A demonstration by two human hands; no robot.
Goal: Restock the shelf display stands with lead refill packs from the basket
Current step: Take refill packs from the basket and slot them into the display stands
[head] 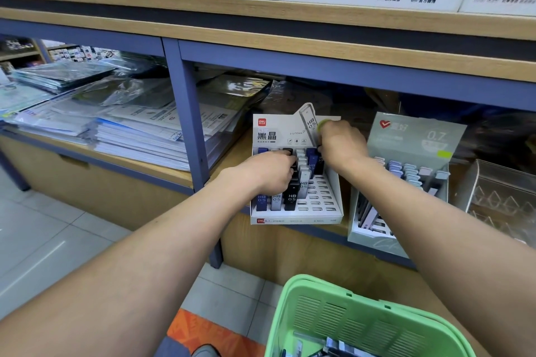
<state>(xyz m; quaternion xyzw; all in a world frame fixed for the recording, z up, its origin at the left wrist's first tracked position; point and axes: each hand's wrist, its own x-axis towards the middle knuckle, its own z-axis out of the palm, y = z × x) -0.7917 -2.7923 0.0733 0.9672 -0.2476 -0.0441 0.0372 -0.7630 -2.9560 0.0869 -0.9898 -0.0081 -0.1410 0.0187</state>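
A white slotted display stand (319, 206) sits on the lower shelf, with blue, grey and black HB 0.5 lead refill packs (276, 200) standing in its left rows. My left hand (268, 172) reaches into those rows, fingers curled round black packs in the middle. My right hand (340, 143) is at the stand's upper right, its fingers curled down onto dark blue packs (313, 161) there. A green plastic basket (356, 319) sits at the bottom of view with several packs (333, 346) inside.
A second grey-green 0.7 stand (412, 159) with pale packs stands right of the first. A clear acrylic holder (499, 194) is at far right. Stacks of plastic-wrapped paper (124, 124) fill the left shelf bay. A blue shelf post (194, 136) divides the bays.
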